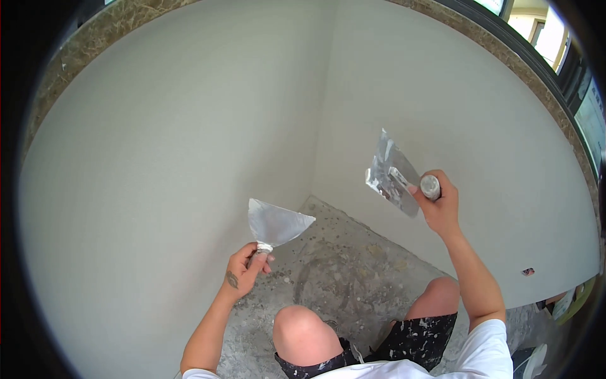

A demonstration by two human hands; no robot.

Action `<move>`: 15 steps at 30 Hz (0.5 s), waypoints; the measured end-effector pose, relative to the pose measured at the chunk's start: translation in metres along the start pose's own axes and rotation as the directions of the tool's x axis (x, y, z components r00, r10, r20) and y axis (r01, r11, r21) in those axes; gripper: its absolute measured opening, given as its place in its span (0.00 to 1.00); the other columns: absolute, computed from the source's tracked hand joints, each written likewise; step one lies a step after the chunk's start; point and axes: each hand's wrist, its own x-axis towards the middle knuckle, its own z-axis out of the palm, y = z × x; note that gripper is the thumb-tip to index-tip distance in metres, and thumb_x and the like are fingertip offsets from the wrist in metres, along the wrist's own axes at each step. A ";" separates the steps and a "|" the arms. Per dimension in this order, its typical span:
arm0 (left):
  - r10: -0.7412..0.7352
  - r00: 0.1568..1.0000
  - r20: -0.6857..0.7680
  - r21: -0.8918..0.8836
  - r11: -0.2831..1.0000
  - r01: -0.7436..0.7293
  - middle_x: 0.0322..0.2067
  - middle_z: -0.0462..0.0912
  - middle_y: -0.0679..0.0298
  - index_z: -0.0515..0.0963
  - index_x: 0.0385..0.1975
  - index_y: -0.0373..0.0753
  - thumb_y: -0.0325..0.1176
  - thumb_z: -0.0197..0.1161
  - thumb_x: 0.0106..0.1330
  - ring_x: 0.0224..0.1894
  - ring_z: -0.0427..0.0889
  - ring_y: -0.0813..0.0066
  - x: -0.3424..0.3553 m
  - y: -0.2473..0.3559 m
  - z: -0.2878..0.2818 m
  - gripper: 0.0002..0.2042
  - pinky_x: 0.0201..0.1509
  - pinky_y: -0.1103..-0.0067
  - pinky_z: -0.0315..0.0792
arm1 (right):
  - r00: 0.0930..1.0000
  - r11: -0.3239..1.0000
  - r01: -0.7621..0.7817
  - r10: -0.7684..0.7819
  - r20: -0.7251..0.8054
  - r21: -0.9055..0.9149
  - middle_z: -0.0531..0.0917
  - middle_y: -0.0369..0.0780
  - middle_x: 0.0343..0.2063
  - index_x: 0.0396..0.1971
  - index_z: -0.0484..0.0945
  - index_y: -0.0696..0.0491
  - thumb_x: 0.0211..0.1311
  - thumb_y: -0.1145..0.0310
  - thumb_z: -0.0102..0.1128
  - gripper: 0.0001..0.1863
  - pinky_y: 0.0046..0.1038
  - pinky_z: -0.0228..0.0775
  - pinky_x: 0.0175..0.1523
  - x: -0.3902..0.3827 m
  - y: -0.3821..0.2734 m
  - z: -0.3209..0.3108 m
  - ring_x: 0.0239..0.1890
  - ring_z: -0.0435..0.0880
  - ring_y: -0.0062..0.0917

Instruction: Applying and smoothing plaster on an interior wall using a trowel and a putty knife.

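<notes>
My left hand (246, 271) grips the handle of a wide putty knife (278, 221), its metal blade tilted up and fanning out above my fingers. My right hand (442, 205) is closed on the handle of a steel plastering trowel (404, 186), whose blade is smeared with white material and held up in front of the right wall (473, 101). From this view I cannot tell whether the trowel touches that wall. The smooth, pale left wall (151, 151) meets the right one at a corner behind the two tools.
A stained concrete floor (341, 271) lies under my bare knees (300, 331). A brown marble ledge (511, 57) runs along the walls' top, below dark window frames (562, 88). A small opening (528, 271) sits low in the right wall, and partly hidden items (565, 303) stand at the far right.
</notes>
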 end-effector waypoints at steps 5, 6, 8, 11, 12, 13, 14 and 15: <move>-0.180 0.855 0.487 -0.387 0.833 0.396 0.33 0.83 0.63 0.78 0.46 0.33 0.36 0.56 0.76 0.27 0.78 0.81 0.010 -0.028 0.059 0.12 0.29 0.81 0.73 | 0.861 0.551 -0.476 0.451 0.236 0.685 0.82 0.35 0.30 0.39 0.79 0.56 0.56 0.77 0.70 0.12 0.27 0.76 0.35 -0.051 0.044 0.009 0.33 0.83 0.20; -0.178 0.813 0.555 -0.392 0.806 0.444 0.32 0.83 0.63 0.78 0.44 0.33 0.37 0.57 0.75 0.26 0.78 0.81 0.012 -0.032 0.072 0.12 0.28 0.81 0.72 | 0.844 0.415 -0.477 0.463 0.271 0.775 0.83 0.36 0.32 0.41 0.79 0.57 0.56 0.78 0.69 0.13 0.28 0.78 0.37 -0.057 0.048 0.009 0.35 0.84 0.20; -0.151 0.722 0.676 -0.363 0.784 0.503 0.31 0.83 0.63 0.79 0.43 0.33 0.37 0.57 0.75 0.25 0.78 0.81 0.016 -0.034 0.097 0.12 0.27 0.82 0.71 | 0.838 0.167 -0.450 0.419 0.350 0.877 0.84 0.37 0.37 0.45 0.78 0.57 0.56 0.79 0.68 0.16 0.29 0.80 0.41 -0.064 0.051 0.006 0.38 0.86 0.22; -0.196 0.643 0.740 -0.287 0.773 0.566 0.30 0.83 0.63 0.80 0.41 0.32 0.37 0.58 0.75 0.23 0.77 0.82 0.020 -0.027 0.124 0.12 0.26 0.82 0.70 | 0.848 0.025 -0.456 0.317 0.426 0.889 0.85 0.38 0.41 0.48 0.78 0.58 0.56 0.79 0.67 0.18 0.31 0.82 0.45 -0.066 0.051 0.008 0.40 0.87 0.23; -0.203 0.642 0.739 -0.263 0.792 0.552 0.30 0.83 0.63 0.80 0.40 0.32 0.37 0.58 0.75 0.23 0.77 0.82 0.021 -0.023 0.133 0.12 0.26 0.82 0.70 | 0.841 0.078 -0.475 0.334 0.426 0.876 0.85 0.38 0.40 0.48 0.78 0.58 0.56 0.79 0.67 0.18 0.31 0.81 0.45 -0.066 0.050 0.012 0.41 0.86 0.23; -0.199 0.643 0.739 -0.235 0.819 0.523 0.30 0.83 0.63 0.80 0.40 0.32 0.37 0.58 0.75 0.23 0.76 0.82 0.023 -0.021 0.139 0.12 0.26 0.82 0.70 | 0.834 0.136 -0.495 0.350 0.425 0.858 0.85 0.38 0.39 0.47 0.79 0.58 0.56 0.78 0.68 0.17 0.30 0.81 0.44 -0.066 0.052 0.015 0.41 0.86 0.23; -0.222 0.661 0.717 -0.222 0.826 0.518 0.30 0.82 0.63 0.80 0.38 0.32 0.37 0.57 0.76 0.22 0.76 0.82 0.023 -0.017 0.142 0.13 0.25 0.82 0.69 | 0.877 0.273 -0.461 0.287 0.386 0.845 0.84 0.35 0.30 0.39 0.80 0.57 0.55 0.78 0.70 0.12 0.26 0.77 0.36 -0.067 0.054 0.023 0.32 0.84 0.19; -0.230 0.674 0.702 -0.230 0.822 0.520 0.30 0.82 0.63 0.80 0.38 0.32 0.38 0.57 0.76 0.22 0.76 0.82 0.023 -0.014 0.143 0.13 0.24 0.82 0.68 | 0.845 0.425 -0.534 0.259 0.467 0.730 0.80 0.33 0.25 0.33 0.78 0.55 0.55 0.75 0.72 0.09 0.24 0.71 0.31 -0.069 0.060 0.027 0.26 0.79 0.17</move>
